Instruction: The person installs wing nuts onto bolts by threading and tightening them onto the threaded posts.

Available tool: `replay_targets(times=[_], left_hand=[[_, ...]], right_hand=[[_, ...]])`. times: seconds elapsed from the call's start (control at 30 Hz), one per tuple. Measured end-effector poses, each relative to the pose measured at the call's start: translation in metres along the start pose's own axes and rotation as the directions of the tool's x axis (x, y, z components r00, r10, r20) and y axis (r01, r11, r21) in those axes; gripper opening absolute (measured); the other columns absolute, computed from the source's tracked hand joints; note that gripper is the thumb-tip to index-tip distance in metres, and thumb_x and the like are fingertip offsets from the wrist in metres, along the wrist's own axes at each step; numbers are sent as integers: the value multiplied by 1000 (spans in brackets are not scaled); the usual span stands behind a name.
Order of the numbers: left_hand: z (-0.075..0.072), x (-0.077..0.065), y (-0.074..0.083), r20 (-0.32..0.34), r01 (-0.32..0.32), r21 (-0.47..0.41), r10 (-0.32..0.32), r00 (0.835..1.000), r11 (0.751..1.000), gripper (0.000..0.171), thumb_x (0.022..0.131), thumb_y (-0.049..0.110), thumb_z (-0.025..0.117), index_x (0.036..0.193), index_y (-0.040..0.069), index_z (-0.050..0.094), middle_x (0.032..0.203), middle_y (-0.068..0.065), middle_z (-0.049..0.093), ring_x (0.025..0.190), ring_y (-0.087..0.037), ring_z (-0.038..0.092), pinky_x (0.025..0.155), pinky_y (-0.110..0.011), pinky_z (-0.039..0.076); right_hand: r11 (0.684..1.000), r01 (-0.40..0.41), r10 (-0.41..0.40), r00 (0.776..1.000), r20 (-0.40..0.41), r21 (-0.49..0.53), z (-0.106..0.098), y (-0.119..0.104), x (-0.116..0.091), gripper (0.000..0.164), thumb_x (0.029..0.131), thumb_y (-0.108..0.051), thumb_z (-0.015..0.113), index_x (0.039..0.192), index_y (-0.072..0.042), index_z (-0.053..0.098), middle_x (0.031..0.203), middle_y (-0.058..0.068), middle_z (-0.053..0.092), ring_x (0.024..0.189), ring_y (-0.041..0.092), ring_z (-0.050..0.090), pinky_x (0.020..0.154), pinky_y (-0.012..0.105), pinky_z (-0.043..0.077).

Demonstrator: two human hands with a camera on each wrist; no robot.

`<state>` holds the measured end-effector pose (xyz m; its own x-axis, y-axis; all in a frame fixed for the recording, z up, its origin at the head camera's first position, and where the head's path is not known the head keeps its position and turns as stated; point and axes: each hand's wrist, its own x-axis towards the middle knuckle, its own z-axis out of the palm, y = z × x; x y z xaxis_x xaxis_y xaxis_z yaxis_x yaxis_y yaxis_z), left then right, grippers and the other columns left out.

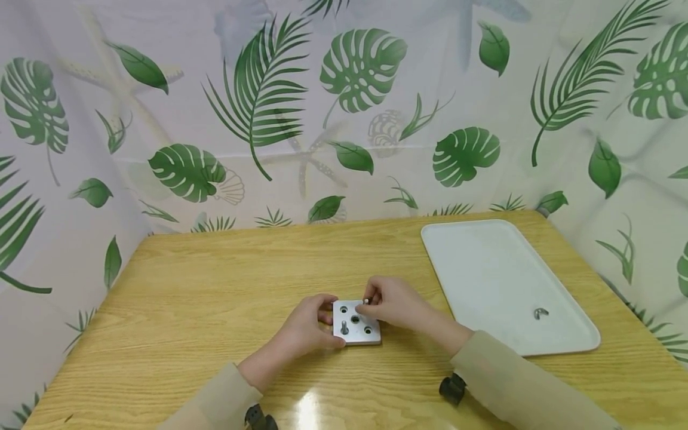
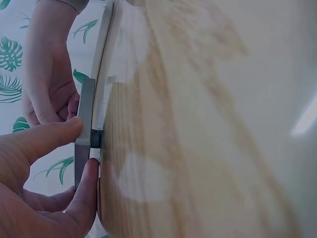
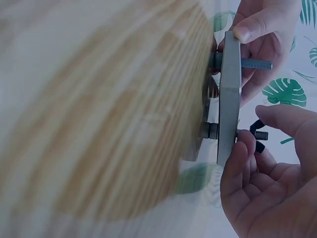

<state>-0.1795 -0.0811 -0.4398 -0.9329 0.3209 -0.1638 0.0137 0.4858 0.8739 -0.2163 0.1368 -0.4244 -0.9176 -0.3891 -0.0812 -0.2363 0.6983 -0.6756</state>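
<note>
A square metal plate (image 1: pixel 360 338) with several holes sits raised off the table on bolt heads. My left hand (image 1: pixel 307 327) grips its left side, the thumb (image 2: pixel 69 130) at the near edge. One bolt (image 3: pixel 257 64) stands up through the plate with its thread bare. On a second bolt (image 3: pixel 263 135), at the far right corner, is a dark wing nut (image 3: pixel 260 147). My right hand (image 1: pixel 396 304) pinches this wing nut between thumb and fingers, which partly hide it in the head view.
A white tray (image 1: pixel 484 263) lies on the right of the wooden table (image 1: pixel 215 286). Another wing nut (image 1: pixel 540 313) rests in it. Leaf-patterned cloth (image 1: pixel 301 119) hangs behind and at both sides.
</note>
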Motion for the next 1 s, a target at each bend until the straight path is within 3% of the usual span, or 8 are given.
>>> replay_targets(times=[0.2,0.33,0.5,0.63,0.8,1.0], left_hand=[[1,0,-2,-3,-4,1,4,1000,1000,81,75,-6,92,146,-10,52,133,-20,64,101,-19,65,81,-28,60],[1,0,-2,-5,-4,4,4,1000,1000,81,75,-5,92,146,-9,53,134,-19,63,103,-19,64,83,-29,60],[0,1,0,-4,-4,0,4,1000,1000,81,75,-6,92,146,-10,52,132,-19,64,102,-19,65,84,-30,61],[0,2,0,-4,1,-4,-1,1000,1000,82,74,-7,91,146,-10,52,130,-19,65,101,-19,66,84,-30,61],[1,3,-1,-8,4,5,-4,1000,1000,81,73,-7,92,145,-10,53,130,-19,65,101,-19,65,82,-29,61],[1,2,-1,-7,5,-1,-5,1000,1000,82,74,-7,92,145,-10,53,131,-19,65,101,-19,65,82,-29,61]], right_hand=[[992,-32,27,999,-47,-121,2,-5,1,30,97,-25,77,77,-12,58,66,-2,51,58,11,47,54,24,36],[990,-33,26,998,-58,-135,1,-6,-2,34,98,-31,76,76,-12,59,65,-2,53,57,11,47,53,23,35],[998,2,-5,999,-48,-64,-4,-2,-6,22,98,-29,75,104,-8,70,76,0,61,64,11,51,58,23,40],[995,94,-94,996,-4,24,-8,3,-7,30,96,-12,70,126,-4,69,87,3,65,73,11,54,66,23,45],[985,138,-143,989,43,103,-8,9,-4,27,93,-1,67,119,-3,73,88,3,66,74,12,55,67,22,47],[985,94,-99,995,22,144,-4,12,-1,16,93,-6,74,108,-1,72,83,3,65,69,10,55,61,20,46]])
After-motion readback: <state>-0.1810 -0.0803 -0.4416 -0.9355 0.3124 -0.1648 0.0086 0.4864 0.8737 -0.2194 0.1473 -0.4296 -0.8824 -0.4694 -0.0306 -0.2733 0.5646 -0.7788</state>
